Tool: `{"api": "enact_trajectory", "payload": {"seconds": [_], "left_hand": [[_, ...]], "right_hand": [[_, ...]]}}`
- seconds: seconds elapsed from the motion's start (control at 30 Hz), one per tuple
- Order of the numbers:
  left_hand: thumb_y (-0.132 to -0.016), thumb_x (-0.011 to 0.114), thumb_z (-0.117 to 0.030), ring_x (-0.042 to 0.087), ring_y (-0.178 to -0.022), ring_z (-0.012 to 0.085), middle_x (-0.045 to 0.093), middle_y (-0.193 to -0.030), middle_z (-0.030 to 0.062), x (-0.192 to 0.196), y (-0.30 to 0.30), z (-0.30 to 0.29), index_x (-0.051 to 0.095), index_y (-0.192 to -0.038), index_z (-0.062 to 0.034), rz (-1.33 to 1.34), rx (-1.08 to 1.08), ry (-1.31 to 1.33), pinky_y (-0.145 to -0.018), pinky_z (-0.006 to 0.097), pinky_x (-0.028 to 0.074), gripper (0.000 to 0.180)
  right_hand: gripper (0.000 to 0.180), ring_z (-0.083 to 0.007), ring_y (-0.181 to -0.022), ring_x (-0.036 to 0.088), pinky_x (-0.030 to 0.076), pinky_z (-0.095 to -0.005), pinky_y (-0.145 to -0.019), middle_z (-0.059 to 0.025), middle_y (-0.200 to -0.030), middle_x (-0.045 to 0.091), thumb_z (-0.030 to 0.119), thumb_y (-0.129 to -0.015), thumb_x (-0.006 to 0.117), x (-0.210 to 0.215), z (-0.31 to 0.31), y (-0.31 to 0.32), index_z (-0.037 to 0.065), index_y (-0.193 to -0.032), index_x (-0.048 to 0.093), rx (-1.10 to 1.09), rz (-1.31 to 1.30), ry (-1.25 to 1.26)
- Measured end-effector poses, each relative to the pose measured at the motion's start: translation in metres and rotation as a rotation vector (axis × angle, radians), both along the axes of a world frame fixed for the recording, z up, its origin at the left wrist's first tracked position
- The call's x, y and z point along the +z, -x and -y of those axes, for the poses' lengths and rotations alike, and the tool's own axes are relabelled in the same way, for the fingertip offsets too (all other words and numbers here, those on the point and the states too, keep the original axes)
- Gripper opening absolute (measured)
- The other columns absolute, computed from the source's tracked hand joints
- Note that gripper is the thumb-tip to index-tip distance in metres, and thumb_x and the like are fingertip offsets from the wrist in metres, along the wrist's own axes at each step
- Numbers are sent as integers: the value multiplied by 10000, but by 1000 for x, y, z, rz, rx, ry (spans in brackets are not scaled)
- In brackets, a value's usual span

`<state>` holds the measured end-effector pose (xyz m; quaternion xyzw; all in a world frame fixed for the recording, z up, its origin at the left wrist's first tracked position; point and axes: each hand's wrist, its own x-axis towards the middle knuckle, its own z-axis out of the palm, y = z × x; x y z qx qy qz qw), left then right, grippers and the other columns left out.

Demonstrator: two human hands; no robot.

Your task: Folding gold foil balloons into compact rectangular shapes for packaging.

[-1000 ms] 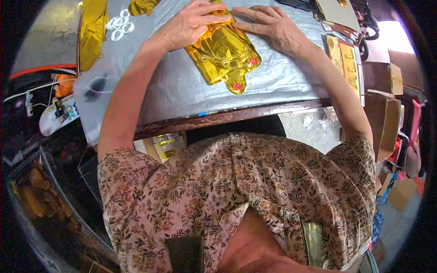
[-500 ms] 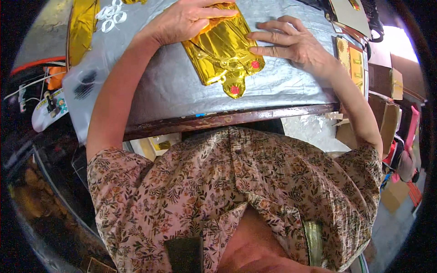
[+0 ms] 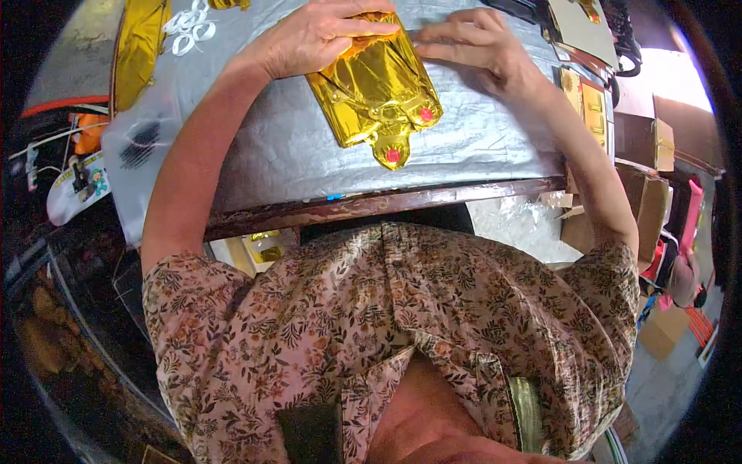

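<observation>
On the silver-grey covered table lies a flat, folded gold foil balloon [image 3: 379, 89], creased, with rounded tabs at its near end that carry red round marks. My left hand [image 3: 313, 39] rests across the far part of the foil, its fingers stretched out and lying on it. Part of the far end is hidden under that hand. My right hand [image 3: 495, 54] hovers or rests just beyond the foil's right edge, fingers extended and a little blurred. Nothing shows in it, and I cannot tell whether its fingertips touch the foil.
White ribbon loops [image 3: 189, 29] lie at the far left, beside another gold foil sheet [image 3: 139, 58]. Clear plastic [image 3: 135, 162] hangs over the left table corner. Cardboard boxes [image 3: 641, 193] stand at the right, and a dark wooden edge [image 3: 371, 207] borders the table in front of me.
My right hand has left the foil's right edge, moving up and away with its fingers drawn closer together. The left hand stays on the foil. The whole view has shifted slightly.
</observation>
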<state>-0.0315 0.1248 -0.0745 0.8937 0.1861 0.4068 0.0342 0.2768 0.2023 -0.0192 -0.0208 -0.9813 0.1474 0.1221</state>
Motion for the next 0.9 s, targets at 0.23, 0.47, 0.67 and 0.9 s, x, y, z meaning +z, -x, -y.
{"api": "enact_trajectory", "payload": {"seconds": [0.23, 0.47, 0.67, 0.9], "left_hand": [[-890, 568, 1, 565, -1212, 382, 590, -1409, 182, -4, 4, -3, 675, -1301, -61, -67, 55, -101, -1064, 476, 451, 430], [-934, 565, -35, 599, -1219, 355, 627, -1386, 179, 49, -7, 36, 659, -1345, -69, -26, 289, 495, -1037, 447, 481, 423], [-918, 681, -25, 671, -1163, 315, 685, -1277, 114, 32, 37, 100, 685, -1298, -90, -83, 576, 272, -994, 408, 555, 386], [-861, 663, -64, 652, -1190, 276, 688, -1268, 101, 42, -1, 144, 681, -1249, -33, -375, 511, 111, -1009, 387, 543, 389]], "right_hand": [[353, -240, -1199, 586, 402, -414, -1027, -18, -1296, 695, 99, -993, 594, -13, -22, 23, 213, -1293, 739, 194, -4, -77], [361, -237, -1176, 611, 385, -404, -1022, 12, -1250, 709, 71, -932, 613, -35, -20, 25, 199, -1234, 765, 166, -110, -71], [484, -232, -1204, 611, 398, -410, -1026, 7, -1252, 709, -65, -822, 663, -32, -16, 26, 185, -1222, 767, 160, -122, -21], [499, -222, -1212, 613, 403, -400, -1003, 9, -1238, 718, -95, -809, 651, -32, -17, 28, 184, -1205, 772, 185, -143, -8]]}}
